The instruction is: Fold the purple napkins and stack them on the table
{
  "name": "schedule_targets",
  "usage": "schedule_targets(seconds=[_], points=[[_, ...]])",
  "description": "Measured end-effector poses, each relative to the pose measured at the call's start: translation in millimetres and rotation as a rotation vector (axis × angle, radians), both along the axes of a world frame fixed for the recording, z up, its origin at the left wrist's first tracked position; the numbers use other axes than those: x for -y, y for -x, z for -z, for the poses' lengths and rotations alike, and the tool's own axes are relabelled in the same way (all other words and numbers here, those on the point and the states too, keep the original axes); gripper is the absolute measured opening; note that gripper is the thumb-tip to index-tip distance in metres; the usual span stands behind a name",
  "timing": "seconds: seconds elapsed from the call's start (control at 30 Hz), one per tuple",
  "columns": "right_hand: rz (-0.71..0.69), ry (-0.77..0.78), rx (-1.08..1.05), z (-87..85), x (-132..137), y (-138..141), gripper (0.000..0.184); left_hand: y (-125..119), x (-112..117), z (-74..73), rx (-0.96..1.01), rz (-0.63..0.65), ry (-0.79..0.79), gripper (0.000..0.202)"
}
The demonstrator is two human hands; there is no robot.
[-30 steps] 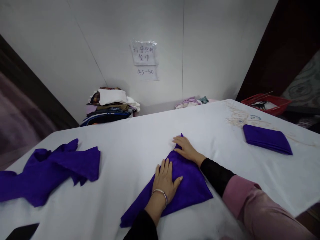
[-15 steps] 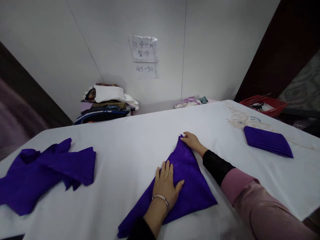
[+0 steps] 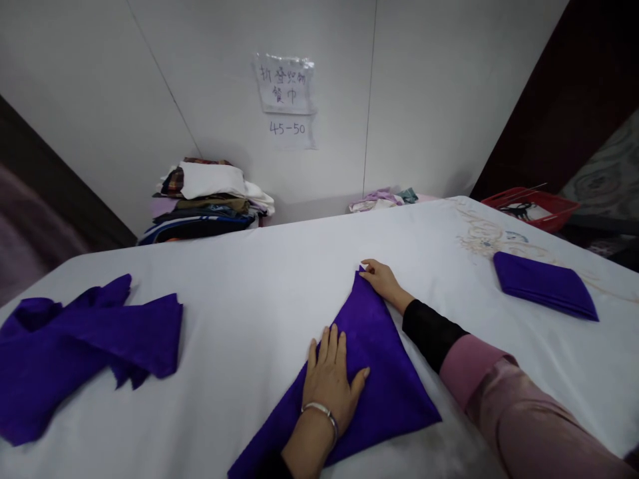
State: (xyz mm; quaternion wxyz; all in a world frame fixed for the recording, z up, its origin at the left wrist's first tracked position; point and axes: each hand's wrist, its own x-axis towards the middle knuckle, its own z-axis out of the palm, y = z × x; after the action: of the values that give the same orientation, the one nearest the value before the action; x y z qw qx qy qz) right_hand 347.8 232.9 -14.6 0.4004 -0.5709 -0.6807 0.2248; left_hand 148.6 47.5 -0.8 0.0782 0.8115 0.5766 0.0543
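A purple cloth napkin (image 3: 382,372), folded into a triangle, lies on the white tablecloth in front of me. My left hand (image 3: 329,379), with a bracelet at the wrist, presses flat on its left side, fingers stretched out. At the far corner, my right hand (image 3: 380,276) pinches the napkin's tip between thumb and finger. A neatly folded purple napkin (image 3: 544,285) rests to the right. On the left lies a loose heap of purple napkins (image 3: 90,352), creased and overlapping.
The white tablecloth (image 3: 239,286) has an embroidered flower at the far right. Behind the table edge are a stack of folded clothes (image 3: 210,199) and a small cloth pile (image 3: 382,199). A red basket (image 3: 549,209) stands beyond the right corner. Paper signs (image 3: 285,93) hang on the wall.
The view has shifted slightly. Both hands stay on the triangular napkin in nearly the same places, the left flat and the right at the far tip.
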Motion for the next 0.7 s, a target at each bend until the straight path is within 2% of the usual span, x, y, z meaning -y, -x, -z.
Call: schedule_targets(seconds=[0.13,0.3,0.5,0.7], points=[[-0.02,-0.04,0.0,-0.6,0.6,-0.9,0.02,-0.3,1.0,0.0,-0.005,-0.008,-0.007,0.071],[-0.044,-0.092,0.013,-5.7,-0.6,-0.7,0.022,-0.8,2.1,0.0,-0.019,-0.01,-0.002,0.07],[-0.094,-0.041,0.118,-2.5,-6.2,0.1,0.017,-1.7,2.3,-0.1,-0.013,-0.021,0.0,0.069],[-0.019,-0.055,0.149,-0.4,-8.1,-3.1,0.02,-1.2,2.1,2.3,-0.015,-0.023,-0.006,0.07]])
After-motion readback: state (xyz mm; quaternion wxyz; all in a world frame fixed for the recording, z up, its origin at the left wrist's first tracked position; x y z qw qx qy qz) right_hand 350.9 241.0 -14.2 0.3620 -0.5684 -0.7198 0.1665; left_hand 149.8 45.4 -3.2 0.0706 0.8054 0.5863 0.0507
